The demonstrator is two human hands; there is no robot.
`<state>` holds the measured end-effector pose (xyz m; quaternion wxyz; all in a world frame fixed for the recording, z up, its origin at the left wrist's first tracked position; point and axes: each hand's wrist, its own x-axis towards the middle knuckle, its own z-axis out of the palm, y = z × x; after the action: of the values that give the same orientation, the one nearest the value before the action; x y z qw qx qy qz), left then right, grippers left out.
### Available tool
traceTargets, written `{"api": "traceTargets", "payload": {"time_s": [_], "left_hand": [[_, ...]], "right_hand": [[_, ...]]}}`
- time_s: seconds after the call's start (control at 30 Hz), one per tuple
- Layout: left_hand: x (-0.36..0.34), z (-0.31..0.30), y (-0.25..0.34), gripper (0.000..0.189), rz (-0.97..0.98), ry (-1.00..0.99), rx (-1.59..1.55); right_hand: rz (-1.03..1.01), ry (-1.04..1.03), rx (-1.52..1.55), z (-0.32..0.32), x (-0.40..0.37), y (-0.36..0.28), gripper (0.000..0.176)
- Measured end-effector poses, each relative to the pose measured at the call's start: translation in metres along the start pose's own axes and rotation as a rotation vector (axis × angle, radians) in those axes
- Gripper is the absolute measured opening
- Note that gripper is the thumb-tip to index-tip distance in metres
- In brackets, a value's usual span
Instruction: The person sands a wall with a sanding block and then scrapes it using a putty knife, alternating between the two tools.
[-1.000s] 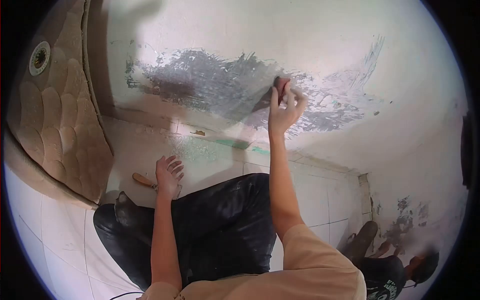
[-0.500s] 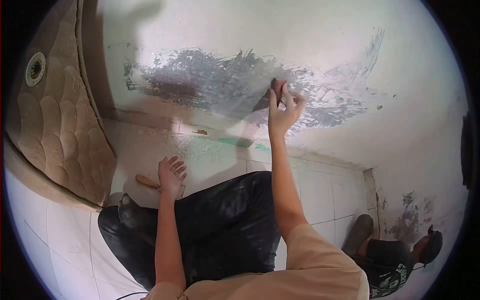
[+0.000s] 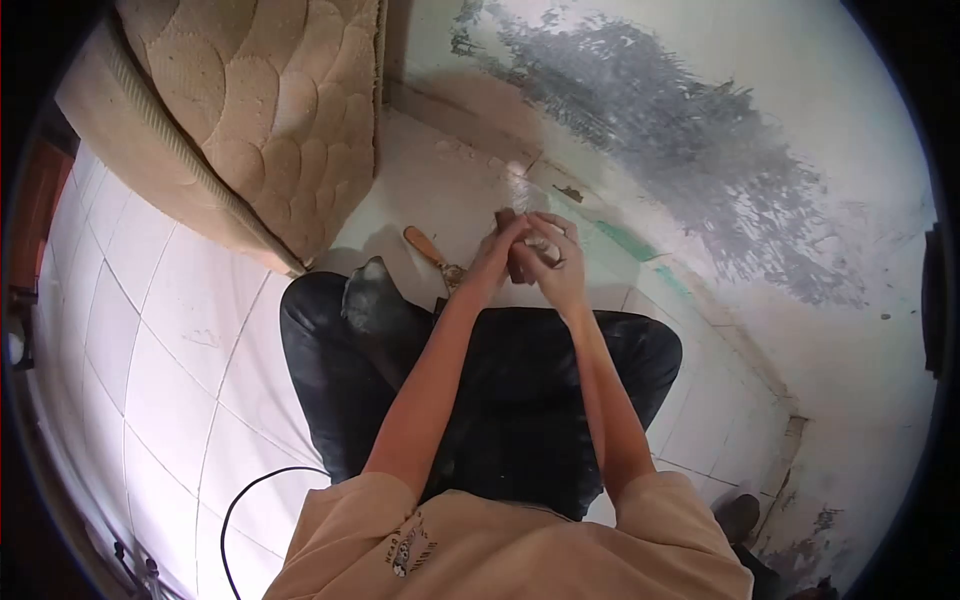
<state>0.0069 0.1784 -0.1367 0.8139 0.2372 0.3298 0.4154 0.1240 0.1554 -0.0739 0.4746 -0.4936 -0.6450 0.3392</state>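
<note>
Both hands are together over the floor between my knees and the wall. My left hand (image 3: 488, 266) is closed on a folded reddish-brown piece of sandpaper (image 3: 516, 268). From the other side, the bent fingers of my right hand (image 3: 560, 268) grip the same piece, touching the left fingers. Part of the sandpaper is hidden behind the fingers. Left of my hands a putty knife (image 3: 424, 243) with a wooden handle lies on the tiles, its blade partly covered. Beyond my hands, the pale wall (image 3: 790, 60) carries a wide grey scraped patch (image 3: 660, 110).
A tan quilted mattress (image 3: 270, 110) leans at the upper left. A black cable (image 3: 226, 520) curves over the white floor tiles (image 3: 170, 330). My crossed legs (image 3: 510, 390) fill the middle. Another person's foot (image 3: 737, 515) shows at lower right.
My right hand has left the wall with the sandpaper and come down to my left hand, which now grips it too. The view has turned left and downward.
</note>
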Motion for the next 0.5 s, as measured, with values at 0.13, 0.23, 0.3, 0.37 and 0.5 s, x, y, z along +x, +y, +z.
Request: {"api": "traceTargets", "payload": {"time_s": [0.13, 0.23, 0.3, 0.37, 0.5], "left_hand": [[-0.016, -0.006, 0.032, 0.029, 0.318, 0.416, -0.428], [-0.025, -0.017, 0.044, 0.027, 0.366, 0.431, -0.475], [-0.03, -0.018, 0.046, 0.027, 0.512, 0.429, -0.53], [-0.034, -0.018, 0.049, 0.032, 0.537, 0.473, -0.486], [-0.034, -0.033, 0.049, 0.031, 0.636, 0.352, -0.532]], "right_hand": [[0.183, 0.251, 0.083, 0.011, 0.009, 0.059, 0.026], [0.239, -0.098, -0.13, 0.048, 0.011, 0.063, 0.027], [0.147, -0.304, -0.338, 0.08, 0.01, 0.051, 0.023], [0.153, -0.512, -0.611, 0.106, 0.01, 0.042, 0.023], [0.189, -0.332, -0.467, 0.13, 0.006, 0.056, 0.024]]}}
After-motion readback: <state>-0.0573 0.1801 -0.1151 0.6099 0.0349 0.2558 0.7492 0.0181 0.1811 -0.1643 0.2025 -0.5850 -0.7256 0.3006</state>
